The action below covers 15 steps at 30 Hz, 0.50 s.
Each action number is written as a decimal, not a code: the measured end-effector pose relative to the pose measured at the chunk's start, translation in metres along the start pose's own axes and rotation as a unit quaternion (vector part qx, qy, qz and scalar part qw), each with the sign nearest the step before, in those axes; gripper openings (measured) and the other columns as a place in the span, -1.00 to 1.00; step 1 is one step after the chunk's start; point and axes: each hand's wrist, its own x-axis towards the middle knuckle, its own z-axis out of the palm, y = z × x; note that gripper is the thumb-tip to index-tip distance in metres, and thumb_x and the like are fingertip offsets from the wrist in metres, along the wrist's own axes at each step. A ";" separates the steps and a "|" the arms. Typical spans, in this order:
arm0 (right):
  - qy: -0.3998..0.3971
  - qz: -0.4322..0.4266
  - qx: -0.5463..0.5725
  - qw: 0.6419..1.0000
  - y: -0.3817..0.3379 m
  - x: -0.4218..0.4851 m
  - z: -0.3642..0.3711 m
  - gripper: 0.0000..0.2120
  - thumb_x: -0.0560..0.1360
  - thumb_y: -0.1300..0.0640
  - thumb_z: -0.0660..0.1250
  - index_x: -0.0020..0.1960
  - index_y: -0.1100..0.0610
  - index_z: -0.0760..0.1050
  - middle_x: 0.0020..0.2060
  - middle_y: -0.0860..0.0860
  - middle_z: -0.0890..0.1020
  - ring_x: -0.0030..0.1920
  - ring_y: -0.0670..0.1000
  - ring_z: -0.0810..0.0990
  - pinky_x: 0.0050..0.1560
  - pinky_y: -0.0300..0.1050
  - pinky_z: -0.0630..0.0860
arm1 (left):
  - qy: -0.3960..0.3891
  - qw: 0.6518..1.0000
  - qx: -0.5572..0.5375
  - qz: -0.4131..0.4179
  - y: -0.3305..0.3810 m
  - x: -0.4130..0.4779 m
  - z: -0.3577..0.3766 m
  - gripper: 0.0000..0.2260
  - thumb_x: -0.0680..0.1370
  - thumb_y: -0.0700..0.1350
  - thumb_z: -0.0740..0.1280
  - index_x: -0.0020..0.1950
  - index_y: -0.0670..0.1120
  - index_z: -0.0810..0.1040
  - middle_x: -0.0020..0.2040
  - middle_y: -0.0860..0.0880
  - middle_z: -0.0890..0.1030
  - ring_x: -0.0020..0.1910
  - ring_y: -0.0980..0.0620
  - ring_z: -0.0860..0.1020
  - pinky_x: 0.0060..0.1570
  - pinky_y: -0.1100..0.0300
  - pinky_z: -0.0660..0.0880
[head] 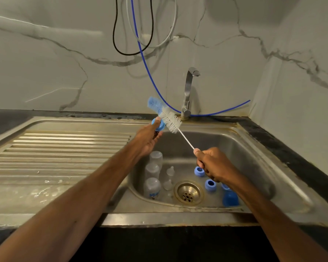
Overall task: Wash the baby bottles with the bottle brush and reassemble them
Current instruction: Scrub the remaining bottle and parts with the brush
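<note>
My left hand (147, 140) holds a blue bottle ring (158, 125) up over the sink's left edge. My right hand (212, 164) grips the wire handle of the bottle brush (168, 118), whose white and blue bristles lie against the ring. In the steel sink basin (254, 167) three clear bottles (152, 187) lie at the left, clear teats (169, 172) beside them. Blue rings (210, 185) and a blue cap (230, 198) lie right of the drain (188, 192), partly hidden by my right arm.
The tap (187, 91) stands behind the basin, with no water visibly running. A wet ribbed drainboard (55, 152) stretches to the left. A blue hose (150, 72) and cables hang down the marble wall. Dark counter borders the sink on the right.
</note>
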 end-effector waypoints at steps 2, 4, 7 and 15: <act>-0.014 0.013 0.011 1.000 0.000 0.000 0.002 -0.47 0.68 -0.07 0.17 -0.41 0.13 0.40 -0.55 0.05 0.34 -0.61 -0.08 0.23 -0.57 -0.26 0.19 | -0.027 1.000 0.001 -0.003 -0.001 -0.001 -0.001 -0.69 0.56 0.06 0.44 0.19 -0.11 0.63 0.06 -0.10 0.68 -0.21 0.09 0.57 -0.35 0.33 0.56; -0.016 0.031 0.036 0.999 -0.004 0.001 0.003 -0.47 0.69 -0.08 0.15 -0.40 0.13 0.38 -0.56 0.04 0.30 -0.61 -0.07 0.20 -0.57 -0.27 0.15 | -0.088 0.996 0.024 0.005 -0.006 -0.006 0.003 -0.72 0.59 0.05 0.41 0.20 -0.09 0.62 -0.01 -0.07 0.67 -0.29 0.12 0.52 -0.33 0.33 0.54; -0.009 0.032 0.057 0.998 -0.009 0.004 0.000 -0.48 0.69 -0.08 0.13 -0.38 0.14 0.35 -0.56 0.04 0.25 -0.61 -0.07 0.16 -0.57 -0.30 0.12 | -0.163 0.984 0.066 0.033 -0.008 -0.010 0.013 -0.67 0.64 0.06 0.34 0.31 -0.11 0.56 0.05 -0.10 0.64 -0.26 0.13 0.52 -0.31 0.31 0.54; -0.025 0.029 0.038 0.999 -0.008 0.003 -0.007 -0.46 0.69 -0.08 0.14 -0.42 0.14 0.34 -0.53 0.07 0.25 -0.61 -0.05 0.17 -0.58 -0.27 0.12 | -0.240 0.955 0.167 0.051 0.010 -0.008 -0.010 -0.65 0.64 0.06 0.33 0.36 -0.08 0.55 0.21 -0.14 0.67 -0.23 0.12 0.55 -0.28 0.37 0.54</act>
